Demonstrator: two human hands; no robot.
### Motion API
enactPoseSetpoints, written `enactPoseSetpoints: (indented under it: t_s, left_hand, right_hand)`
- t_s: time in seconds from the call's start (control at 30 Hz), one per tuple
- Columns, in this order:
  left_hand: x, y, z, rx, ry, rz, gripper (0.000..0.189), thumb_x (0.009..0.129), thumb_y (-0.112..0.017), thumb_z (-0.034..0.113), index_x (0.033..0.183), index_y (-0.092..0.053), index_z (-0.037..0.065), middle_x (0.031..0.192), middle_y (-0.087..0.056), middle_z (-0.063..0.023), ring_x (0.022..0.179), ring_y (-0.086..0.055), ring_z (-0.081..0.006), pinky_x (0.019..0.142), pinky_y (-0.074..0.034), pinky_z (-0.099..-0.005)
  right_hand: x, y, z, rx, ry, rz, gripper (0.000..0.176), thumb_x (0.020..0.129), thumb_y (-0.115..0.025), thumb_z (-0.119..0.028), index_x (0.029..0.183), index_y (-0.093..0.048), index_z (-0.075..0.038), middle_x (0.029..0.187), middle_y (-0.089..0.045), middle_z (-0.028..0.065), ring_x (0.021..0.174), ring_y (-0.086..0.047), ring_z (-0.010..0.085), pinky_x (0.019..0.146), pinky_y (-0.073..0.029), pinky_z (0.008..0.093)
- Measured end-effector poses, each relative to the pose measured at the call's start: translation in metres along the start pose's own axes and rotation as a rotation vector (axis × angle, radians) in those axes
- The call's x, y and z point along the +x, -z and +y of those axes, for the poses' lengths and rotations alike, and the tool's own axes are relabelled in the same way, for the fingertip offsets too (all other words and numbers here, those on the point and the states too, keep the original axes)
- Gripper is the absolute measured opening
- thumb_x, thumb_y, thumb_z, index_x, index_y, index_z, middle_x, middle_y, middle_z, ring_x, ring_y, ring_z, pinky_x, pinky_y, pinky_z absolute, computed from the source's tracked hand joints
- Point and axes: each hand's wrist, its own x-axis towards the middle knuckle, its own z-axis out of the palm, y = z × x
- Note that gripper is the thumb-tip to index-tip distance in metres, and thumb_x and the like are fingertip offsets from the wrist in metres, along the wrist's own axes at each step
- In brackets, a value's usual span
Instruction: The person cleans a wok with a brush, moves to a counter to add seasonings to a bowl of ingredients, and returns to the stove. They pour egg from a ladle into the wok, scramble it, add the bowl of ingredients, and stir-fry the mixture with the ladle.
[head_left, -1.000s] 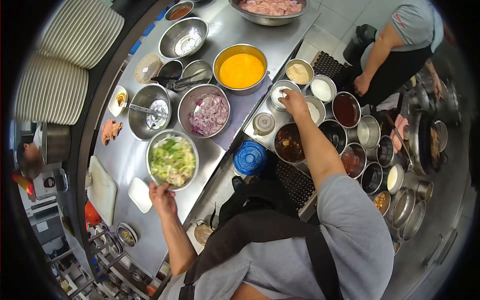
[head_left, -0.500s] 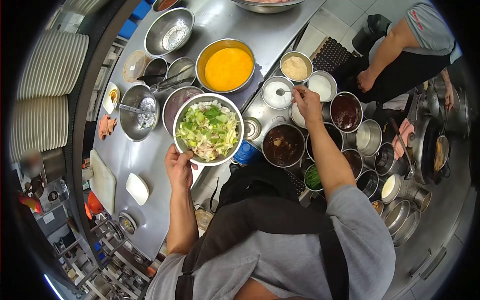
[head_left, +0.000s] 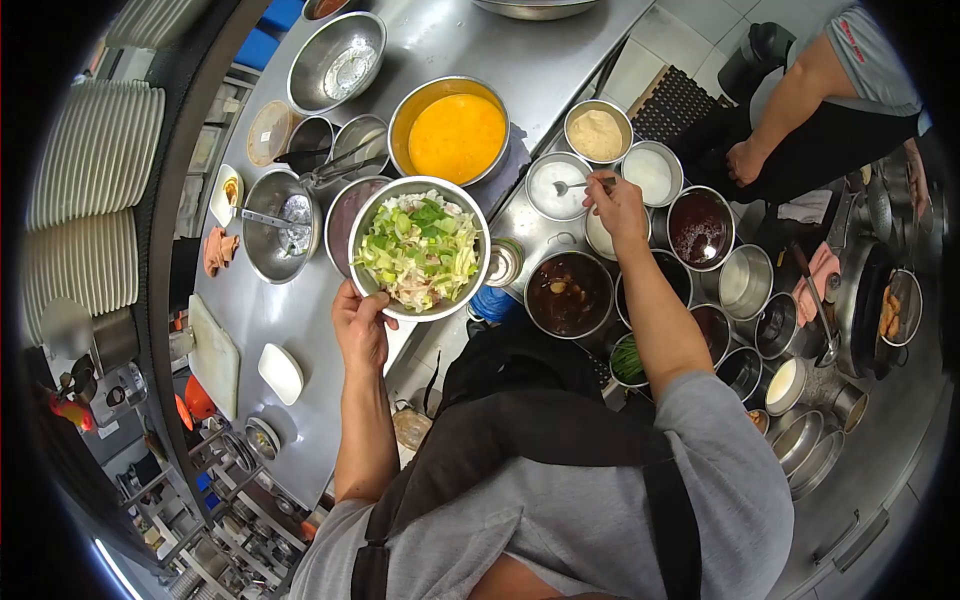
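Observation:
My left hand (head_left: 361, 328) grips the rim of a steel bowl (head_left: 482, 262) filled with chopped green and white vegetables (head_left: 422, 245), holding it over the counter's edge. Between the fingers of my right hand (head_left: 617, 205) is a small metal spoon (head_left: 567, 187), its tip in a round container of white granules (head_left: 552, 182). Close to that hand stand a tub of tan paste or powder (head_left: 598, 135), another container of white contents (head_left: 650, 172) and a pot of dark red sauce (head_left: 697, 230). A pot of dark brown liquid (head_left: 565, 300) sits nearer my body.
A steel bowl of yellow-orange liquid (head_left: 458, 135) is beyond the vegetables. More steel bowls (head_left: 340, 65), a white dish (head_left: 281, 374) and a cutting board (head_left: 213, 357) lie on the left counter. Stacked plates (head_left: 95, 160) fill the far-left shelf. Another person (head_left: 800, 110) stands at upper right, near a wok (head_left: 862, 310).
The spoon stays over the white granules with my right hand almost in place. The other person's far hand has shifted slightly, and fried-looking food in the strainer by the wok shows more clearly.

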Motion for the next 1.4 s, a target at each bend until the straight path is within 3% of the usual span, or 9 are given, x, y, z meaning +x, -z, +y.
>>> enactPoseSetpoints:
  t_s: [0.27, 0.47, 0.7, 0.77, 0.9, 0.97, 1.1, 1.2, 1.4]
  left_hand:
    - [0.003, -0.016, 0.005, 0.015, 0.015, -0.032, 0.012, 0.073, -0.056, -0.005, 0.085, -0.054, -0.001, 0.078, -0.061, -0.0098, 0.056, -0.057, -0.0129, 0.040, -0.047, -0.0223]
    - [0.011, -0.040, 0.006, 0.038, 0.023, -0.090, 0.011, 0.074, -0.057, -0.004, 0.084, -0.054, 0.000, 0.077, -0.061, -0.0095, 0.055, -0.057, -0.0133, 0.041, -0.047, -0.0225]
    - [0.023, -0.070, 0.004, 0.070, 0.058, -0.156, 0.014, 0.074, -0.058, -0.004, 0.088, -0.054, -0.002, 0.077, -0.061, -0.0100, 0.055, -0.057, -0.0136, 0.042, -0.046, -0.0222]
    - [0.024, -0.073, 0.005, 0.053, 0.062, -0.171, 0.015, 0.074, -0.058, -0.004, 0.088, -0.054, -0.004, 0.076, -0.061, -0.0115, 0.053, -0.057, -0.0141, 0.041, -0.047, -0.0226]
    - [0.020, -0.076, 0.005, 0.071, 0.078, -0.190, 0.015, 0.074, -0.058, -0.004, 0.088, -0.055, -0.003, 0.076, -0.061, -0.0108, 0.054, -0.058, -0.0140, 0.041, -0.046, -0.0220]
    - [0.018, -0.075, 0.005, 0.079, 0.077, -0.164, 0.014, 0.074, -0.058, -0.004, 0.088, -0.055, -0.003, 0.076, -0.061, -0.0107, 0.054, -0.058, -0.0138, 0.041, -0.046, -0.0219]
    - [0.014, -0.074, 0.011, 0.085, 0.044, -0.127, 0.012, 0.075, -0.057, -0.004, 0.087, -0.054, -0.003, 0.077, -0.061, -0.0104, 0.053, -0.057, -0.0132, 0.041, -0.047, -0.0219]
    - [0.012, -0.073, 0.016, 0.120, 0.050, -0.117, 0.012, 0.074, -0.057, -0.002, 0.085, -0.054, 0.001, 0.079, -0.061, -0.0081, 0.057, -0.057, -0.0120, 0.042, -0.046, -0.0218]
    - [0.014, -0.066, 0.014, 0.119, 0.068, -0.090, 0.011, 0.076, -0.056, -0.004, 0.085, -0.053, 0.000, 0.081, -0.060, -0.0093, 0.059, -0.057, -0.0129, 0.043, -0.048, -0.0223]
  right_hand:
    - [-0.008, 0.034, -0.012, 0.377, -0.109, 0.105, 0.022, 0.087, -0.060, -0.014, 0.095, -0.062, 0.006, 0.076, -0.065, 0.0110, 0.062, -0.065, 0.0164, 0.049, -0.047, 0.0237]
    - [-0.035, 0.072, -0.087, 0.479, -0.051, 0.145, 0.022, 0.087, -0.062, -0.013, 0.095, -0.062, 0.007, 0.078, -0.066, 0.0148, 0.062, -0.065, 0.0180, 0.050, -0.047, 0.0232]
    - [-0.079, 0.070, -0.166, 0.573, 0.133, -0.008, 0.017, 0.086, -0.063, -0.007, 0.093, -0.064, 0.008, 0.080, -0.067, 0.0146, 0.065, -0.066, 0.0182, 0.051, -0.047, 0.0234]
    - [-0.080, 0.062, -0.169, 0.303, 0.467, 0.021, 0.015, 0.087, -0.060, -0.005, 0.094, -0.066, 0.007, 0.081, -0.067, 0.0123, 0.067, -0.066, 0.0169, 0.052, -0.048, 0.0235]
    - [-0.026, 0.073, -0.128, 0.159, 0.371, 0.258, 0.017, 0.089, -0.058, -0.006, 0.096, -0.065, 0.008, 0.078, -0.067, 0.0114, 0.067, -0.066, 0.0160, 0.053, -0.049, 0.0236]
    - [0.005, 0.074, -0.092, 0.015, 0.233, 0.236, 0.018, 0.088, -0.058, -0.009, 0.094, -0.066, 0.006, 0.077, -0.069, 0.0122, 0.066, -0.067, 0.0156, 0.056, -0.050, 0.0249]
    - [0.052, 0.054, -0.034, -0.284, 0.291, 0.214, 0.019, 0.085, -0.060, -0.015, 0.095, -0.068, -0.001, 0.070, -0.066, 0.0174, 0.063, -0.067, 0.0269, 0.062, -0.051, 0.0351]
    - [0.074, 0.036, -0.016, -0.292, 0.310, 0.191, 0.021, 0.088, -0.058, -0.015, 0.095, -0.067, 0.002, 0.068, -0.067, 0.0138, 0.059, -0.067, 0.0198, 0.057, -0.050, 0.0293]
    - [0.092, 0.026, 0.000, -0.248, 0.209, 0.141, 0.024, 0.088, -0.058, -0.016, 0.098, -0.067, 0.003, 0.072, -0.068, 0.0146, 0.062, -0.068, 0.0199, 0.058, -0.052, 0.0301]
